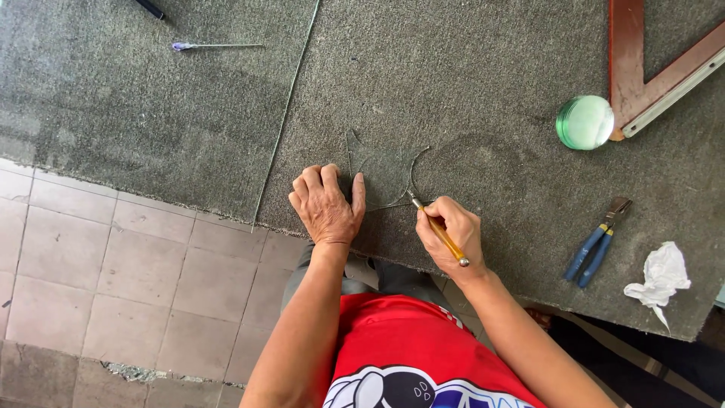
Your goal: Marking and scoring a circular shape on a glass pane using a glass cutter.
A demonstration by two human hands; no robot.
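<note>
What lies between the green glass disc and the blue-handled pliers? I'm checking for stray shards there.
Only bare grey carpet shows between the green glass disc and the blue-handled pliers in the head view; no shards visible.

Grey carpet (468, 83); yellow-handled cutter (440, 234); blue-handled pliers (596, 245) — green glass disc (585, 122), white rag (658, 281), red shirt (408, 340), beige floor tiles (113, 264).

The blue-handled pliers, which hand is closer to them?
Right. The right hand, gripping a yellow glass cutter, lies just left of the pliers; the left hand sits farther left.
</note>
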